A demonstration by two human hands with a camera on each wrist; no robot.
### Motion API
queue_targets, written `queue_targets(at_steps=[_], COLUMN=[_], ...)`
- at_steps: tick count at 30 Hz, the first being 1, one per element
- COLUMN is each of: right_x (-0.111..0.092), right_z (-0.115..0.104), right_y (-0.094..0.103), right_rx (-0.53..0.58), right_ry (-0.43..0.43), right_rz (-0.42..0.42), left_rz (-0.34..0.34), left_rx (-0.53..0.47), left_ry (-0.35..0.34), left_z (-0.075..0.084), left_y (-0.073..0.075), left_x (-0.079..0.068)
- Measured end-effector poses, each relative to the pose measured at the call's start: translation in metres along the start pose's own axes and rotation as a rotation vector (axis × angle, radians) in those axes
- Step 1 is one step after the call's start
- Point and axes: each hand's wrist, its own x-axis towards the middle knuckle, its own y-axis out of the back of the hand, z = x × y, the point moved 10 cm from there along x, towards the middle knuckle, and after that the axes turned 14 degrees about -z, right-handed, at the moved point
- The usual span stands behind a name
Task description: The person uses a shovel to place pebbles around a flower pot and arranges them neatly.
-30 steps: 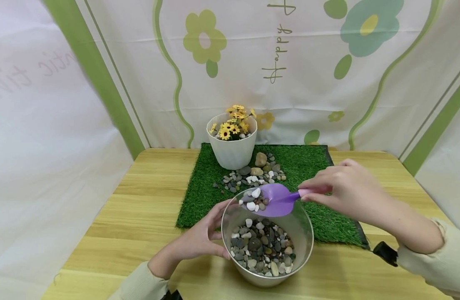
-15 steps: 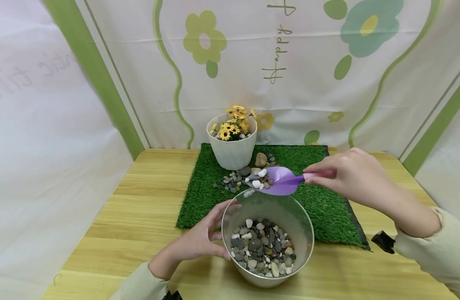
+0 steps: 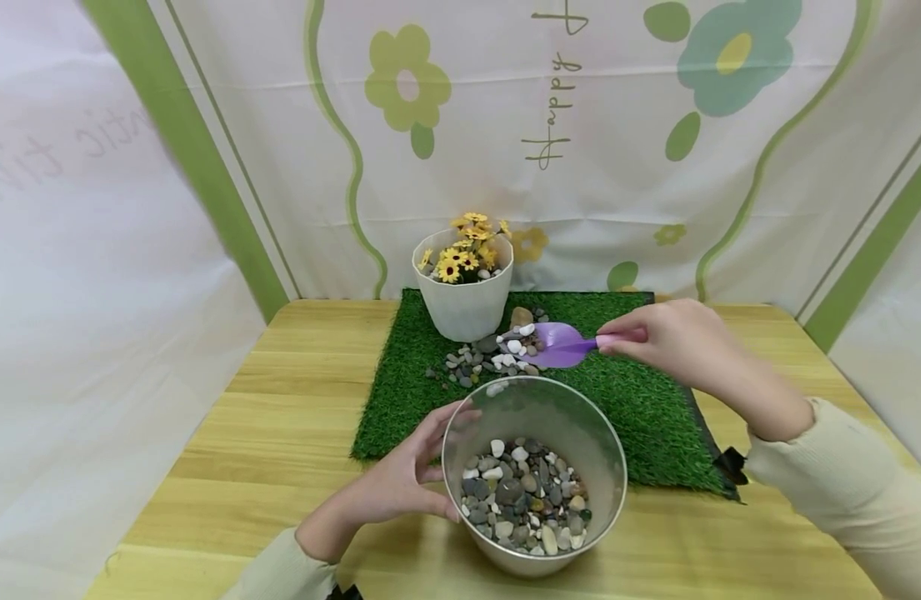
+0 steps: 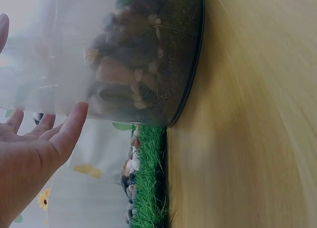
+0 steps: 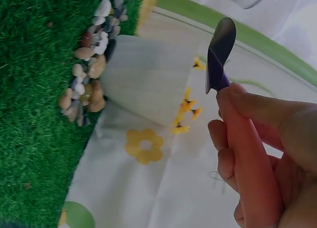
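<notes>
My right hand (image 3: pixel 678 337) grips the pink handle (image 5: pixel 250 163) of a purple hand trowel (image 3: pixel 561 346). Small pebbles (image 3: pixel 522 340), white, grey and brown, lie on the trowel's blade, which is above the grass mat beyond the bucket. My left hand (image 3: pixel 400 475) rests spread against the left side of a clear bucket (image 3: pixel 610 467), thumb toward me and fingers on the far side. Mixed pebbles (image 3: pixel 523 496) cover the bucket's bottom. In the left wrist view, fairly straight fingers (image 4: pixel 74 124) touch the bucket's outer wall.
A white flowerpot (image 3: pixel 463 308) with yellow flowers (image 3: pixel 463 254) stands at the back of a green artificial grass mat (image 3: pixel 618 417). Loose stones (image 3: pixel 468 362) lie in front of it. The wooden table (image 3: pixel 257 417) ends at a printed curtain (image 3: pixel 580 183).
The right hand has raised the loaded trowel from over the bucket's rim and carried it away from me toward the flowerpot and loose stones. The left hand and bucket have stayed put.
</notes>
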Motion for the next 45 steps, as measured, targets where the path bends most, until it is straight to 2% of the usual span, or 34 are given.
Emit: queue_targets(at_steps=[7, 12, 18, 25, 33, 38, 45], right_x=[0.033, 0.054, 0.074, 0.096, 0.113, 0.120, 0.124], right_z=[0.009, 0.001, -0.012, -0.034, -0.053, -0.065, -0.073], right_y=[-0.038, -0.057, -0.073, -0.082, -0.091, -0.087, -0.078], right_rx=[0.069, 0.045, 0.020, -0.029, -0.072, -0.116, -0.236], right_ry=[-0.002, 0.028, 0.047, 0.111, 0.163, 0.203, 0.203], right_rz=[-0.125, -0.176, -0.222, -0.205, -0.201, -0.181, -0.134], left_rz=[-0.002, -0.013, -0.022, -0.026, -0.021, -0.019, -0.018], left_rx=[0.003, 0.004, -0.051, -0.044, -0.042, -0.055, -0.041], left_ry=[0.003, -0.020, -0.054, -0.078, -0.031, -0.019, -0.027], left_z=[0.000, 0.001, 0.003, 0.005, 0.002, 0.001, 0.001], left_y=[0.001, -0.001, -0.002, -0.002, -0.001, -0.001, 0.000], left_x=[-0.001, 0.000, 0.001, 0.000, 0.000, 0.000, 0.001])
